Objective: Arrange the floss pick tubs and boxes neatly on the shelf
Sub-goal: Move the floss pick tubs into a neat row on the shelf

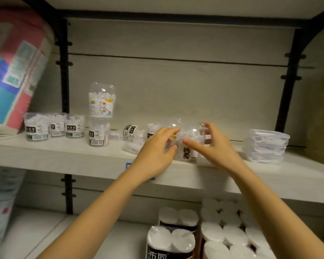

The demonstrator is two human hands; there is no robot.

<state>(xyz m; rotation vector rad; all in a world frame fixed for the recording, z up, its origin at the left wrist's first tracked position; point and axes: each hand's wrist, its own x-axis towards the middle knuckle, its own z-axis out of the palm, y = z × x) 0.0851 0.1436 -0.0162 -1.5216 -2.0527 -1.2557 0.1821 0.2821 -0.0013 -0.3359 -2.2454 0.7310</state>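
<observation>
Between my hands, a clear floss tub (188,146) on the shelf (67,156) | left hand (154,150) fingers spread, touching it | right hand (211,146) open, cupping its side | stacked tubs (101,113) far left.

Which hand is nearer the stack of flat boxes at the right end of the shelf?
Right. The right hand is left of the stack of flat boxes, apart from it; the left hand is farther left.
</observation>
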